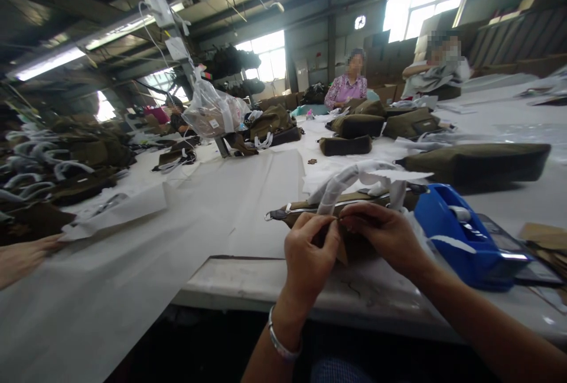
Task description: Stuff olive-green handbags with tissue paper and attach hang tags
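An olive handbag (301,207) with a zip along its top lies in front of me at the table's edge. Its handles (339,185) are wrapped in white paper and arch above my fingers. My left hand (312,247) is closed in a pinch at the near side of the bag, by the base of a handle. My right hand (387,232) also pinches there, its fingertips almost meeting the left ones. What lies between the fingertips is too small and hidden to make out. A brown piece (343,251), perhaps a card tag, shows just below them.
A blue tape dispenser (465,241) stands right of the bag, beside a dark flat device (505,235). Another person's hand (26,259) touches a large white sheet (133,271) at left. More olive bags (478,164) lie beyond. A metal post (177,41) rises from the table.
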Demonstrator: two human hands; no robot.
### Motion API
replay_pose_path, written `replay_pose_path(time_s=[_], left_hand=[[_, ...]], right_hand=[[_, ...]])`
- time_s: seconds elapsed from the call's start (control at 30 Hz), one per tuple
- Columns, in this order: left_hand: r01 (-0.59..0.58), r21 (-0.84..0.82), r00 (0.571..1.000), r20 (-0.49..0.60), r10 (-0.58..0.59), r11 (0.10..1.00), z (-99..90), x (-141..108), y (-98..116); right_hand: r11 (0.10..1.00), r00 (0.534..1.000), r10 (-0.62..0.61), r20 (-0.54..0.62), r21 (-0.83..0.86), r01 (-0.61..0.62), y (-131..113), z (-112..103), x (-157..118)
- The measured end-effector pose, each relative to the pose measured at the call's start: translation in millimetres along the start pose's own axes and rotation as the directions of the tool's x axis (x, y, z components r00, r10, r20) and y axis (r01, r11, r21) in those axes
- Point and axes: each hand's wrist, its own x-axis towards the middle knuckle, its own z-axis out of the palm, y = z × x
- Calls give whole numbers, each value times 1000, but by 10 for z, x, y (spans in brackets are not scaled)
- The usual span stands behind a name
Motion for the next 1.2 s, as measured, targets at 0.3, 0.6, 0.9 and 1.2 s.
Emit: replay_pose_path(time_s=[0.3,0.6,0.9,1.2], left_hand=[[-13,203,999,40,5,979,-68,-36,27],[3,236,998,59,-17,972,-76,-40,50],[24,207,998,51,-36,978,-90,-42,37],[32,158,999,37,-38,987,-83,-63,12]], right_hand=[[997,999,47,-21,63,-46,-18,30,-9],[997,1000,-11,-22,74,12,-17,41,-15],[991,991,-131,-26,-41,129,-48,34,-48],[982,984,-175,-33,-83,172,-30,39,-45]])
